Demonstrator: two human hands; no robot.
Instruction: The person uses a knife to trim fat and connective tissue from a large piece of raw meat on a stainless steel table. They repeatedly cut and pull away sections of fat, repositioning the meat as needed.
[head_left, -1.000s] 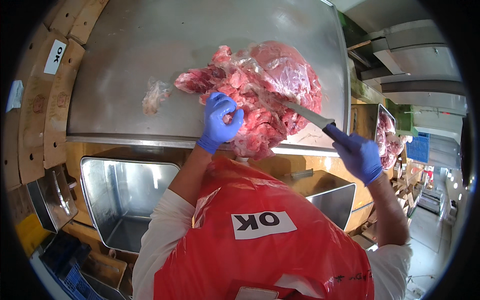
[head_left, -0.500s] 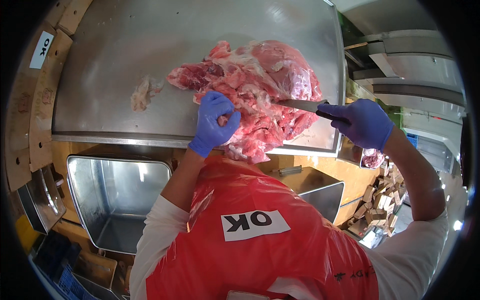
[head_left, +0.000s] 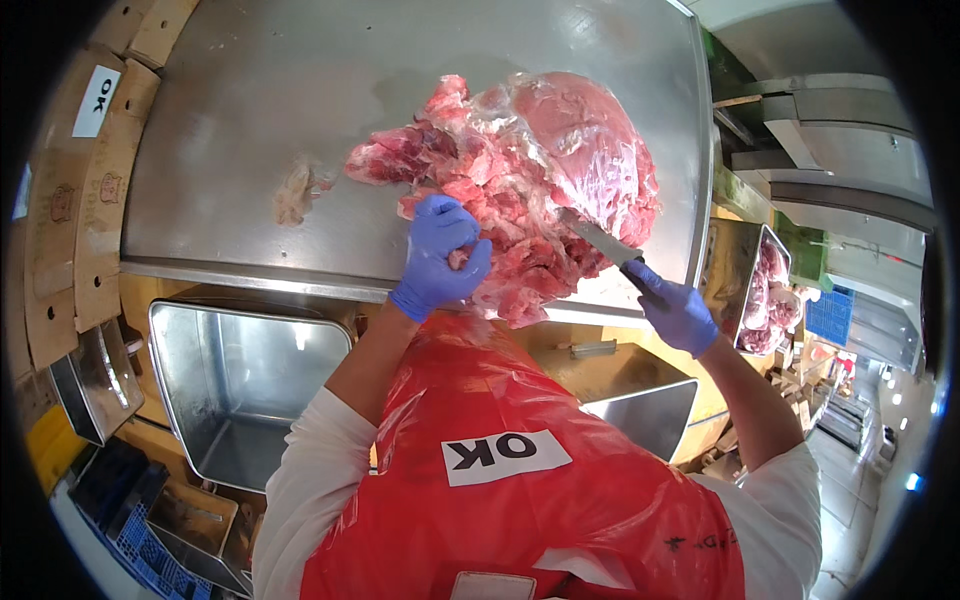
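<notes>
We see two blue-gloved hands well apart from each other. The left hand [head_left: 440,255] is curled against the near left edge of the big piece of meat [head_left: 590,140], fingers bent in toward the thumb with pink flesh showing in the loop between them; its fingertips are out of sight, so we cannot tell whether they pinch the meat. The right hand [head_left: 675,310] is closed around the dark handle of a knife [head_left: 605,242], whose blade slants up and left over the meat. The meat lies on the metal table [head_left: 250,120] near its front edge, toward the right, and a pale scrap [head_left: 297,192] lies to its left. We cannot make out the blade's tip, which is lost against the flesh, nor how deep it sits. The right palm is hidden, and the red apron [head_left: 480,530] is cut off by the lower edge.
</notes>
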